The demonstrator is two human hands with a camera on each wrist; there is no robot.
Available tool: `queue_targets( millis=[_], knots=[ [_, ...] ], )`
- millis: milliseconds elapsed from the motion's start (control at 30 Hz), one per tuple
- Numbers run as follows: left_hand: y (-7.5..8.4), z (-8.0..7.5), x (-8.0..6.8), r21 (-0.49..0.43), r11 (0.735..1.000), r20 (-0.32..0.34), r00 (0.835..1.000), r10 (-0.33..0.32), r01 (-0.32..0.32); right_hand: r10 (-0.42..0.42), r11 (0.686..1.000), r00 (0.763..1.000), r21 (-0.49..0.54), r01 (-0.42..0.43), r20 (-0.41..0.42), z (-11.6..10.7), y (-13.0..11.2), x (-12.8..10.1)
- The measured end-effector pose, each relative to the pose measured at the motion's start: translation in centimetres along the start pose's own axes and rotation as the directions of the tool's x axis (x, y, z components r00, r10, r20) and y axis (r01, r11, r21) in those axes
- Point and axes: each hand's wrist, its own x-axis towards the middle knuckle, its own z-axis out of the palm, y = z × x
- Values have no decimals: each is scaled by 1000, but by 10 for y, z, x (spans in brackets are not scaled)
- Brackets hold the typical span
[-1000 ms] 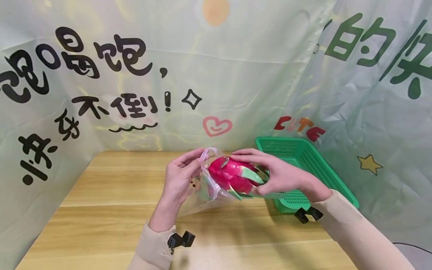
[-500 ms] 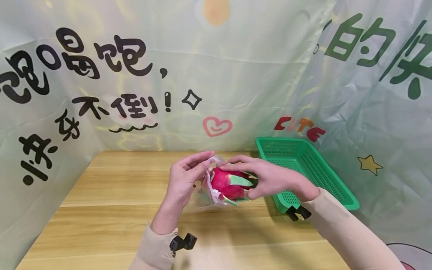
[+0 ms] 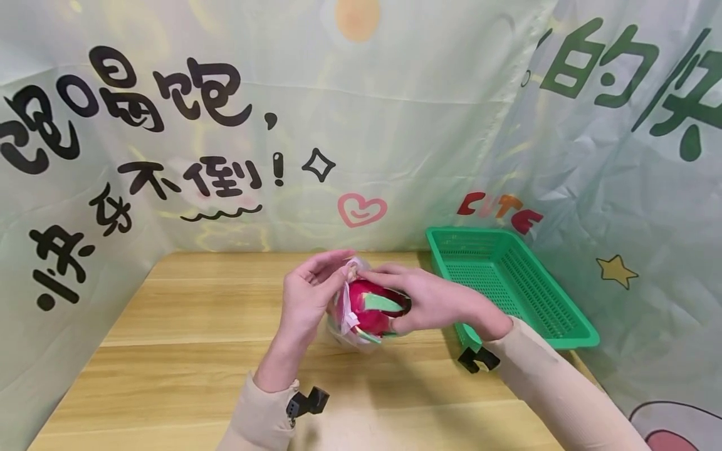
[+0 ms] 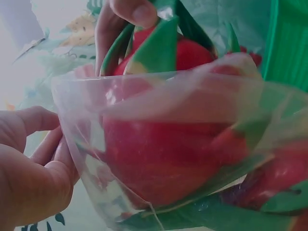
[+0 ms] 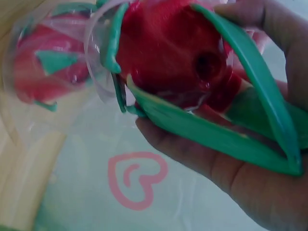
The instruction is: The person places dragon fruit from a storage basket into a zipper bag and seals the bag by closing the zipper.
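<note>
A red dragon fruit (image 3: 365,319) with green-tipped scales is partly inside a clear plastic bag (image 4: 79,144). My right hand (image 3: 434,297) grips its leafy end, fingers over the top and thumb below. On the other side, my left hand (image 3: 307,294) pinches the bag's opening between thumb and fingers. The right wrist view shows a second dragon fruit (image 5: 53,65) behind the clear plastic, deeper in the bag. In the left wrist view the fruit's lower part shows through the plastic, and its scales stick out above the rim.
To the right on the wooden table (image 3: 186,351) stands a green perforated plastic basket (image 3: 564,343). A printed cloth (image 3: 417,138) hangs behind the table and along its sides.
My right hand has moved left, taking the dragon fruit further into the bag's opening. The left hand has shifted slightly right and still pinches the rim.
</note>
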Motion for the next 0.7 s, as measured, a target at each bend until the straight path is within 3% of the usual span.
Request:
queue_targets(
  millis=[133, 233, 333, 433, 500, 567, 700],
  knots=[
    [-1, -3, -3, 164, 978, 48, 991, 121, -128, 82, 989, 995, 128, -74, -62, 6, 7, 2],
    [-2, -5, -8, 331, 918, 65, 976, 208, -217, 150, 968, 982, 219, -122, -117, 13, 11, 3],
    [-2, -9, -13, 546, 802, 33, 962, 269, -243, 208, 934, 966, 323, -151, -151, 20, 13, 3],
    [1, -15, -18, 743, 637, -16, 945, 326, -207, 252, 899, 953, 407, -165, -170, 27, 13, 4],
    [4, -19, -19, 790, 579, -20, 935, 353, -202, 274, 881, 945, 441, -173, -178, 30, 12, 6],
    [6, -23, -19, 793, 567, -2, 929, 371, -225, 288, 873, 939, 456, -176, -188, 31, 12, 7],
    [9, -26, -18, 716, 647, 35, 940, 339, -260, 273, 881, 944, 442, -168, -186, 31, 12, 6]
  ],
)
